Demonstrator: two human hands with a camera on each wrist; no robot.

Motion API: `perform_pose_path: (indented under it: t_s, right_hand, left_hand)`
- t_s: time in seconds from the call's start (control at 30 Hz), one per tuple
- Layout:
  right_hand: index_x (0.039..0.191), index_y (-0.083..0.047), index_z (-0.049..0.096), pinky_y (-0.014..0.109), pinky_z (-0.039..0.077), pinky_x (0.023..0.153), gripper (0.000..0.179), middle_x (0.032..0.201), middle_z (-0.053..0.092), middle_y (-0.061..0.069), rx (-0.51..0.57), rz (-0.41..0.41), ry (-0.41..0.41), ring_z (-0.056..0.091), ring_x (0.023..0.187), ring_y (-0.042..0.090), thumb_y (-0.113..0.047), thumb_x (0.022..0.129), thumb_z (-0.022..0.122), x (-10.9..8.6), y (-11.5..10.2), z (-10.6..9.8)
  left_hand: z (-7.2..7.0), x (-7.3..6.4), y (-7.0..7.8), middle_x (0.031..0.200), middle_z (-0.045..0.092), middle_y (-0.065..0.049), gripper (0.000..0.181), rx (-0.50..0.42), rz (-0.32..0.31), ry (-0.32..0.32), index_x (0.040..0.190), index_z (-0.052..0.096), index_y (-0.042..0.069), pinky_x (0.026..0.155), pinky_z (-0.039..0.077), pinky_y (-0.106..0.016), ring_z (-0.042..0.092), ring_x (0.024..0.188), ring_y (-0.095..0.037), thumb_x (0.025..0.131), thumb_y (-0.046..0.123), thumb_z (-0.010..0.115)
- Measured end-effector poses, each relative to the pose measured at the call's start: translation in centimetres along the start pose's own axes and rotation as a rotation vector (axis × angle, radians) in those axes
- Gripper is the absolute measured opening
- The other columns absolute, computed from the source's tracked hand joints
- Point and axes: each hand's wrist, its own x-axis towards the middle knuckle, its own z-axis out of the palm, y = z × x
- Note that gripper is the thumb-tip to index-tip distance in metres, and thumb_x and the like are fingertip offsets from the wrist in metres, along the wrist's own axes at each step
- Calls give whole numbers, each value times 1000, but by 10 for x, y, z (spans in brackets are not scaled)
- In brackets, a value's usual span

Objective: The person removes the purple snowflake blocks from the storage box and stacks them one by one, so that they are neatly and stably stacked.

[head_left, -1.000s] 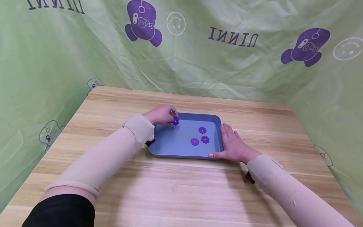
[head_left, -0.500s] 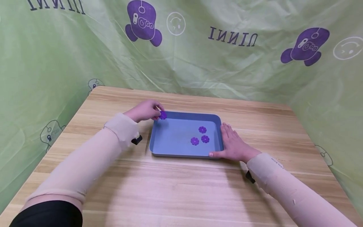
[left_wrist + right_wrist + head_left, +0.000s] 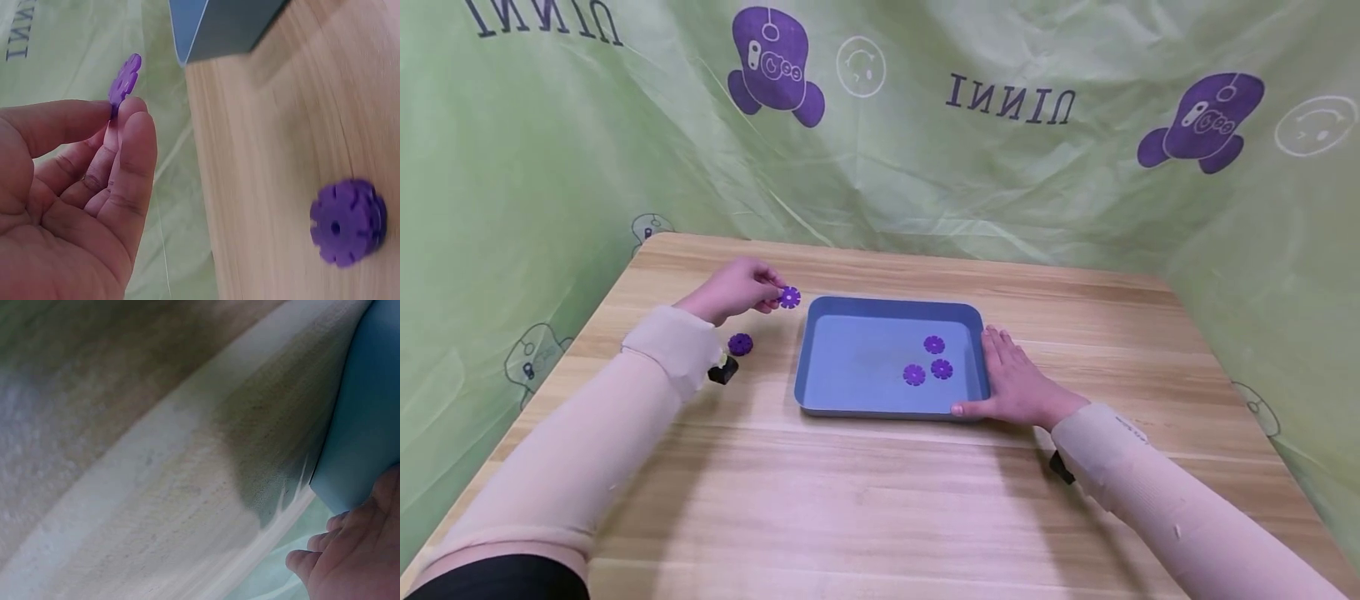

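Observation:
Between thumb and fingertips, my left hand point(image 3: 739, 289) pinches a purple notched disc point(image 3: 789, 297), held up left of the blue tray point(image 3: 857, 400). The left wrist view shows that disc point(image 3: 124, 80) nearly edge-on. A small stack of similar purple discs point(image 3: 344, 224) sits on the table below the hand; in the head view the stack point(image 3: 741, 344) is beside the wrist. Three purple discs point(image 3: 934, 344) lie flat in the tray's right half. My right hand point(image 3: 1018, 383) rests along the tray's right side with straight fingers, its thumb over the near right corner.
The wooden table point(image 3: 880, 500) extends around the tray. A green printed curtain point(image 3: 887, 167) hangs behind and at both sides. Black wrist cameras point(image 3: 723, 370) sit under the forearms.
My left hand has carried its disc leftward out over the tray's left rim, and the disc stack beside the wrist has come into view. The right hand and the three tray discs stay put.

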Motion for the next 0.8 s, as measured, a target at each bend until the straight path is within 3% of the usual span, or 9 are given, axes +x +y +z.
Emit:
perform_pose_path:
  t_s: [0.4,0.63,0.8]
  right_hand:
    - [156,17,0,61,4,122,135,164,-2,37,-11,5,-6,-3,151,53,-69,82,73,2,0,1]
    - [156,17,1,62,4,121,135,164,-1,37,-8,10,-11,-2,151,54,-69,82,73,0,-1,2]
    - [155,18,1,63,5,121,134,163,0,38,-9,14,-7,-1,151,55,-69,82,74,1,0,3]
  left_hand:
    - [-25,-15,-26,100,67,-16,21,13,-74,35,118,60,-14,82,60,-35,67,86,-21,103,0,56]
    - [-31,-26,-45,98,68,-14,22,-16,-90,45,119,58,-17,77,59,-29,66,81,-17,102,-4,55]
    - [-34,-31,-54,93,68,-11,21,-1,-110,20,118,59,-17,74,58,-29,63,79,-16,101,-4,55]
